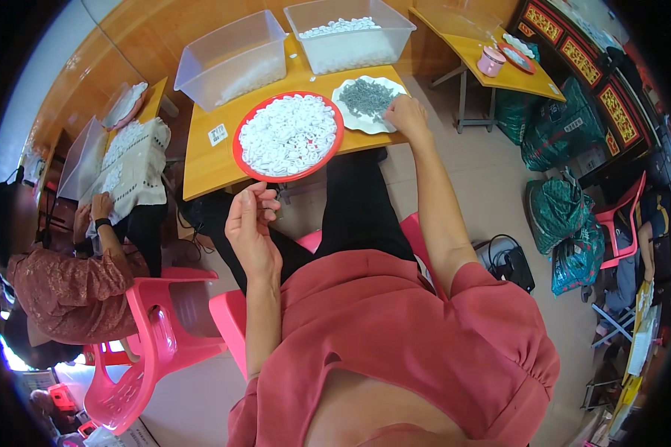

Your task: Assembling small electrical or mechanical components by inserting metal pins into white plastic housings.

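Observation:
A round red tray (236,153) heaped with small white plastic pieces (289,134) rests on the near part of the yellow table. Beside it, a white plate with a wavy rim (386,82) bears a pile of thin grey metal pins or nails (365,97). My right hand (408,118) is closed in a pinch at the plate's right edge, by the pins; its fingertips are partly hidden. Just in front of the red tray, below the table edge, my left hand (252,227) is raised with its fingers curled together. Whatever it pinches is too small to make out.
Two clear plastic bins (231,59) (350,41) with white pieces stand at the table's back. At left, a person (71,283) works at another table (154,100). Pink chairs (153,328) stand at left; green bags (559,208) lie on the floor at right.

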`<state>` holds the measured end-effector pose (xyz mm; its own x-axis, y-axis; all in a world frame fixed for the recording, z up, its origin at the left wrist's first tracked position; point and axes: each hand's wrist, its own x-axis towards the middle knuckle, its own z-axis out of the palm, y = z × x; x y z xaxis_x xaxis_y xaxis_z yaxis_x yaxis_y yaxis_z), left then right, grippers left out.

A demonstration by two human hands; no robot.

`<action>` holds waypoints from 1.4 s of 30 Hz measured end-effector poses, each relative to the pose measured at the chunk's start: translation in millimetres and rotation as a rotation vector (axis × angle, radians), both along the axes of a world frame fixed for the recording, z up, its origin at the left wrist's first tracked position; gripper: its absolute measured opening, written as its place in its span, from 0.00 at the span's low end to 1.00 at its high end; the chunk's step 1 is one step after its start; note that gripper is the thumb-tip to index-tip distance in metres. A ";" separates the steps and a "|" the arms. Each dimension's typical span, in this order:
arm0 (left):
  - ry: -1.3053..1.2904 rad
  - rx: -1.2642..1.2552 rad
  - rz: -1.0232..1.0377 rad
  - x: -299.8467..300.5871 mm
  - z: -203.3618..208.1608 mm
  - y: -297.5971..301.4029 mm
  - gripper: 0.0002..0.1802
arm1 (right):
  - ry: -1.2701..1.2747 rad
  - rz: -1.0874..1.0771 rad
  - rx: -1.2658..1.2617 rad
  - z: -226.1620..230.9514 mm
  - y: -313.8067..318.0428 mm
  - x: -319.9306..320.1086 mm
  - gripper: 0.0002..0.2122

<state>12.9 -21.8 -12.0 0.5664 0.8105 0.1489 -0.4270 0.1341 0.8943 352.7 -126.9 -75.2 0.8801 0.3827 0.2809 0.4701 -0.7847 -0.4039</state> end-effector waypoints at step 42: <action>-0.086 0.021 -0.106 6.4 -14.1 -6.4 0.15 | -0.107 0.150 -0.089 6.2 10.7 -21.8 0.13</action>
<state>19.4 -28.2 -26.0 0.6332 0.7431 0.2166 -0.4863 0.1642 0.8582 330.9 -116.2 -69.0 0.7782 0.5347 0.3292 0.6211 -0.7329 -0.2777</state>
